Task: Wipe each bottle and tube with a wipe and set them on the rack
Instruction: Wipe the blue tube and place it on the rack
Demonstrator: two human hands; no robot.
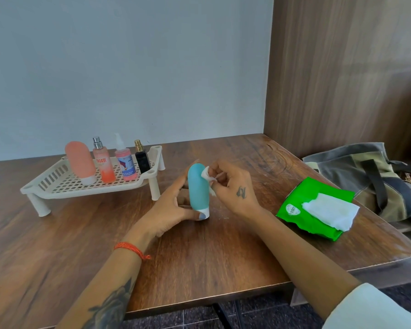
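Right hand [233, 186] fingers pinch a folded wipe [207, 174] against the upper right side of the teal tube [197, 188]. Left hand [173, 210] fingers curl round the tube's lower body, thumb at the white cap. Tube stands cap-down on the table [199, 257], long axis near vertical, between both hands. Rack [57, 188] lies to the left, nearer the left hand, four bottles already on it.

The left hand [169, 210] has an orange thread bracelet [131, 250] at the wrist and a dark floral tattoo [109, 307] on the forearm. The right hand [235, 188] bears a small dark tattoo [241, 192] on its back; a white sleeve [375, 309] covers that arm above the elbow.
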